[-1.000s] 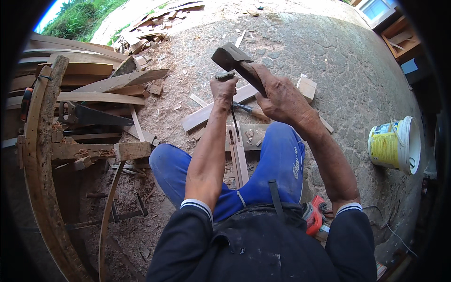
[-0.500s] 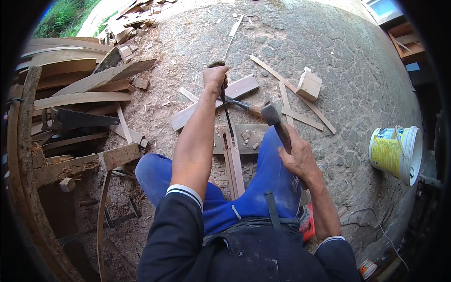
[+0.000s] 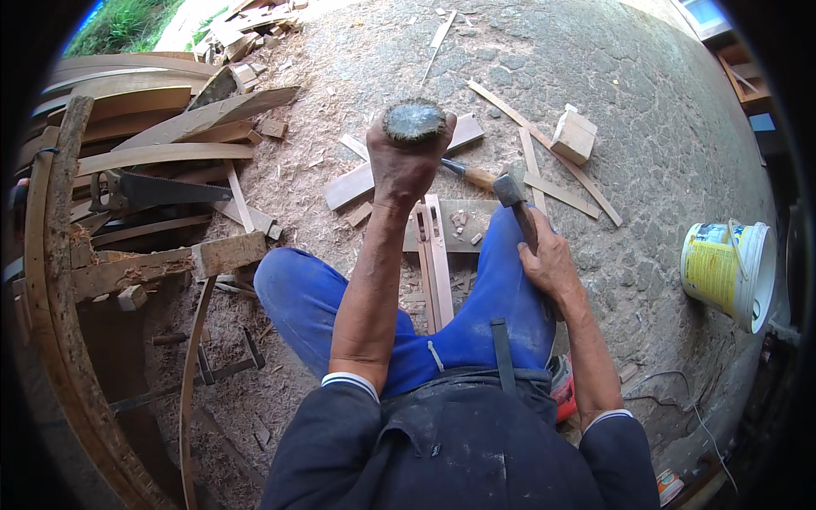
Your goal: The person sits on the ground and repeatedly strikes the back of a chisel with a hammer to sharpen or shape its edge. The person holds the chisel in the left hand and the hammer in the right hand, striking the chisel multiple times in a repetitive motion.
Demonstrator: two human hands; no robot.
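My left hand (image 3: pixel 404 174) is closed round the handle of a chisel (image 3: pixel 414 121), whose frayed, flattened end faces up at me. Its blade is hidden under the fist. Below it, between my knees, lie narrow wooden strips (image 3: pixel 439 272) with slots cut near their far ends. My right hand (image 3: pixel 548 259) grips a hammer (image 3: pixel 511 190) by its dark handle over my right thigh, the metal head pointing up and away. Just beyond the hammer head rests a second chisel (image 3: pixel 480 177) with a light wooden handle.
Curved boards (image 3: pixel 161 157) and a handsaw (image 3: pixel 166 190) are piled at the left. A wooden block (image 3: pixel 574 136) and thin offcuts (image 3: pixel 552 153) lie ahead on the rough ground among shavings. On the right, a white bucket (image 3: pixel 756 276) lies tipped over.
My left fist has risen nearer to me with the chisel, whose blade earlier showed reaching down to the slotted strips. My right hand still holds the hammer, and the view has shifted slightly.
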